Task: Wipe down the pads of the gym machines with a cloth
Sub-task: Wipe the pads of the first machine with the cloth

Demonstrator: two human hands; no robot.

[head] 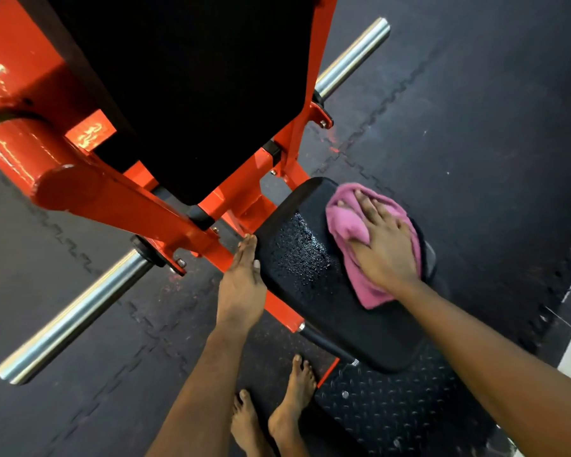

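Pink cloth [353,225] lies bunched on the far right part of the black seat pad [314,268] of an orange gym machine [89,189], pinned flat under your right hand [384,245], fingers [365,204] spread and pressing rather than gripping. Your left hand [243,282] steadies the pad's left edge, fingers straight, holding nothing. Soft and light, the cloth likely slides easily over the droplet-beaded vinyl; keep your palm on its middle so it doesn't fold. The pad looks firm and fixed.
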